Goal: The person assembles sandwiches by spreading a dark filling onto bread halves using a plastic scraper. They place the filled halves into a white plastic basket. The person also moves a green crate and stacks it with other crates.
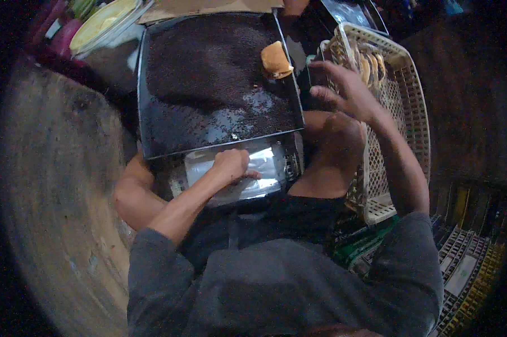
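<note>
My left hand (pixel 233 165) rests on a stack of clear plastic bags (pixel 200 170) in front of my lap, its fingers curled down. Whether it pinches a bag is hidden. Blurred, my right hand (pixel 342 90) hovers between the tray and a cream plastic basket (pixel 422 109), fingers apart and nothing in them. A large metal tray (pixel 139 105) holds a layer of dark sprinkles (pixel 211 63), thinner at the near right. One soft bread piece (pixel 275 60) lies at the tray's right edge, with some pale filling at its near end.
Several filled bread pieces (pixel 373 69) stand in the far end of the basket. A round tub with a yellowish rim (pixel 103 25) is at the far left. A worn wooden surface (pixel 63 177) lies left, and stacked plastic crates (pixel 464 265) stand at the lower right.
</note>
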Demonstrator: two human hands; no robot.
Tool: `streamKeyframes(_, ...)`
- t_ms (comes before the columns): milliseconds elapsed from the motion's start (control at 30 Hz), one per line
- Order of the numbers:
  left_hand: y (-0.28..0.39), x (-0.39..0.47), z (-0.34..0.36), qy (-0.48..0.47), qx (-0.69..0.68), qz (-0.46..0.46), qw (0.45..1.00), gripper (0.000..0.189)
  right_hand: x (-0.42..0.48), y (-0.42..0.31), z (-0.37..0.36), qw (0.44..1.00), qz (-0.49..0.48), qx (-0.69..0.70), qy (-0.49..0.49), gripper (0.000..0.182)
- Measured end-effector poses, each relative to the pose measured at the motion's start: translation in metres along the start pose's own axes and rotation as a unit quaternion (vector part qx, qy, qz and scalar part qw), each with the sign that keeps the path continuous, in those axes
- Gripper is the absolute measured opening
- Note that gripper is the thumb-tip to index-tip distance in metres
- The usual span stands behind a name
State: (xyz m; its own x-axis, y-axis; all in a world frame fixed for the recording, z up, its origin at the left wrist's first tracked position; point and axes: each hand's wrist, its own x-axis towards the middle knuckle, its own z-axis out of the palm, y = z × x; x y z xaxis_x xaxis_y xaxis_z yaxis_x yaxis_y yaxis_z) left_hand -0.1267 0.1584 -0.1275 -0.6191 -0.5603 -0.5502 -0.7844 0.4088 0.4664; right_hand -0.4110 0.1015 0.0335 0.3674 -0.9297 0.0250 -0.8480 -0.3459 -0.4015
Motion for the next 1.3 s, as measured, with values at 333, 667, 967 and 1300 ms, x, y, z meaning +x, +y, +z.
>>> streamKeyframes(333, 0.035, -0.034, -0.053, 0.346, -0.165, 0.071, 0.921, 0.047, -0.011, -0.104, 0.060, 0.935, 0.049, 0.347, 0.051, 0.024)
streamKeyframes(667, -0.044, -0.033, -0.119, 0.385, -0.731, 0.085, 0.557, 0.037, 0.007, -0.118, 0.096, 0.734, 0.189, 0.609, 0.234, 0.023)
streamKeyframes(967, -0.174, -0.115, -0.178, 0.628, -0.710, 0.122, 0.296, 0.026, 0.121, -0.145, 0.221, 0.973, 0.013, 0.218, 0.068, 0.027)
streamKeyframes(1300, -0.135, -0.110, -0.184, 0.462, -0.866, 0.127, 0.145, 0.008, 0.259, -0.159, 0.355, 0.932, -0.227, -0.265, 0.097, 0.050)
